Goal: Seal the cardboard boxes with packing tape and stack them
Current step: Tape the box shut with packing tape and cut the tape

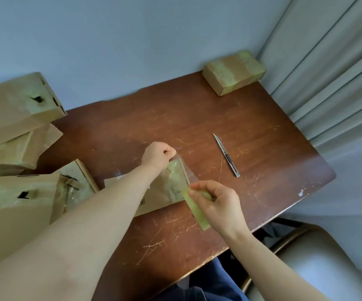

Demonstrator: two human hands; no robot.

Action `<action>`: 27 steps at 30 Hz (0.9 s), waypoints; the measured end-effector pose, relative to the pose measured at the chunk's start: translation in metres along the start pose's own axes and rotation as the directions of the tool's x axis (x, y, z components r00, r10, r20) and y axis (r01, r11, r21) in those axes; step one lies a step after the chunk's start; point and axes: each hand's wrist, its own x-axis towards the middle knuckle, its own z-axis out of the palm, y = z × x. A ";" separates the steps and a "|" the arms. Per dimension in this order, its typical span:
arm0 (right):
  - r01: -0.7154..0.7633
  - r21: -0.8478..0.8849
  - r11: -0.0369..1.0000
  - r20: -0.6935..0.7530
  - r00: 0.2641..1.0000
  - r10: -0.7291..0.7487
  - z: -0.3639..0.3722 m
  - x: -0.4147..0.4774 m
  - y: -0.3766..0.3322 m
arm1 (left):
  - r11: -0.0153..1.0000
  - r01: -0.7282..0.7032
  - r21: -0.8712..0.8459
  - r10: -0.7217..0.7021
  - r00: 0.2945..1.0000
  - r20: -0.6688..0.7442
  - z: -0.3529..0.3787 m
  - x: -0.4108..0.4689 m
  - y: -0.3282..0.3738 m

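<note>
A flat cardboard box [164, 192] lies in the middle of the brown table [262, 148], partly hidden by my left forearm. My left hand [159, 154] pinches the free end of a clear tape strip [187, 170] above the box's far edge. My right hand [217, 203] grips the yellowish tape roll [197, 210] at the box's near right corner. The strip stretches between the two hands over the box's right end.
A taped small box [233, 72] sits at the table's far right corner by the wall. Several larger taped boxes [19, 105] crowd the left side. A utility knife [226, 154] lies to the right of my hands. Curtain [327, 72] and chair [319, 263] stand on the right.
</note>
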 end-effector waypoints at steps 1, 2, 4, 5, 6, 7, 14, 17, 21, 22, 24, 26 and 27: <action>-0.046 0.029 0.999 -0.011 0.999 0.046 -0.001 -0.001 0.002 | 1.000 0.010 0.000 -0.010 1.000 -0.002 0.000 0.002 -0.003; -0.081 0.055 0.995 -0.027 0.996 0.083 -0.003 -0.002 0.005 | 1.000 0.006 0.013 -0.006 1.000 0.019 0.000 0.005 -0.004; -0.130 0.070 0.989 -0.030 0.991 0.132 -0.006 -0.002 0.009 | 0.998 -0.012 0.067 0.007 0.997 0.072 0.000 0.009 -0.001; -0.143 0.064 0.988 -0.026 0.989 0.145 -0.005 -0.002 0.010 | 0.996 -0.012 0.085 0.005 0.997 0.081 0.000 0.011 -0.001; -0.145 0.054 0.988 -0.020 0.989 0.147 -0.003 -0.001 0.012 | 0.996 -0.005 0.093 -0.003 0.997 0.082 0.001 0.012 -0.001; -0.140 0.037 0.989 -0.013 0.990 0.141 -0.002 0.000 0.012 | 0.996 0.001 0.094 -0.008 0.997 0.079 0.001 0.013 -0.002; -0.131 -0.100 0.986 0.046 0.990 0.136 0.003 0.002 0.020 | 0.993 -0.033 0.111 0.024 0.996 0.085 0.000 0.015 -0.001; -0.141 -0.124 0.982 0.076 0.986 0.151 0.008 0.004 0.022 | 0.989 -0.056 0.135 0.043 0.995 0.095 0.004 0.015 -0.005; -0.188 -0.137 0.973 0.105 0.974 0.203 0.011 0.012 0.026 | 0.977 -0.096 0.188 0.080 0.993 0.087 0.007 0.012 -0.009; -0.202 -0.131 0.971 0.109 0.970 0.217 0.012 0.014 0.026 | 0.971 -0.103 0.214 0.090 0.993 0.069 0.009 0.012 -0.010; -0.231 -0.112 0.967 0.118 0.963 0.243 0.014 0.016 0.025 | 0.952 -0.119 0.283 0.115 0.993 0.029 0.011 0.009 -0.012; -0.258 -0.091 0.962 0.129 0.955 0.268 0.015 0.018 0.023 | 0.928 -0.138 0.346 0.142 0.990 0.014 0.013 0.007 -0.012; -0.270 -0.079 0.960 0.132 0.951 0.278 0.016 0.019 0.022 | 0.917 -0.149 0.369 0.155 0.988 0.014 0.013 0.006 -0.012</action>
